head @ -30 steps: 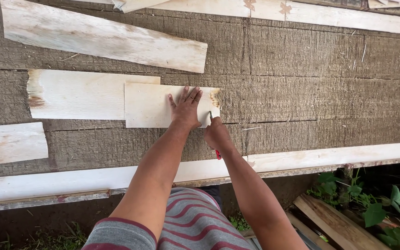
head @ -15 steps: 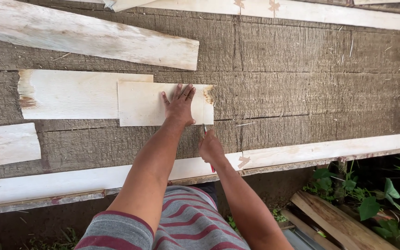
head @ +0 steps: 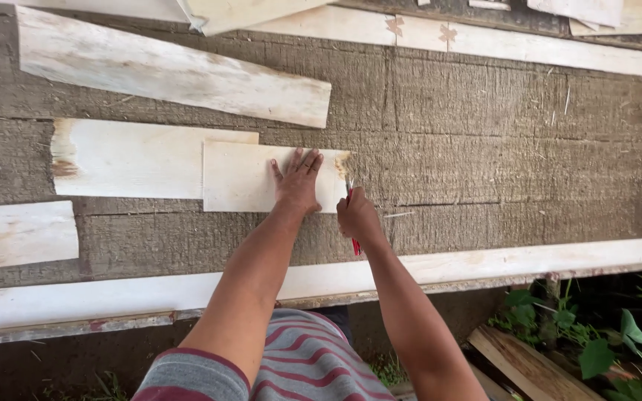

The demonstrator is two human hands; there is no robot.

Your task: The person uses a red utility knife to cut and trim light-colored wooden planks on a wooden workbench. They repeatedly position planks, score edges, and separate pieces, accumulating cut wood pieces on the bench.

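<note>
A person's right hand (head: 357, 215) is closed around a red-handled cutting tool (head: 352, 223), its tip held against the right end of a pale, thin wood sheet (head: 239, 178), while the left hand (head: 297, 180) lies flat with fingers spread on that same sheet, pressing it down near its right edge. The sheet rests on a long table of grey, rough-sawn planks (head: 499, 148), and its left end overlaps a second pale sheet (head: 128, 157) that bears a brown stain at its far left. Above the two, a longer tapered piece of pale wood (head: 165, 70) lies at a slant across the planks, and a further pale piece (head: 16, 234) sits at the left edge below, with the tip of another just showing above it. A whitish batten (head: 484, 263) runs along the near edge of the table, with another along the far edge (head: 559, 52). Beneath the arms, the person's striped grey and maroon garment (head: 299, 367) is in view, and to the lower right green leaves (head: 603, 349) grow beside a loose board (head: 525, 364) on the ground
</note>
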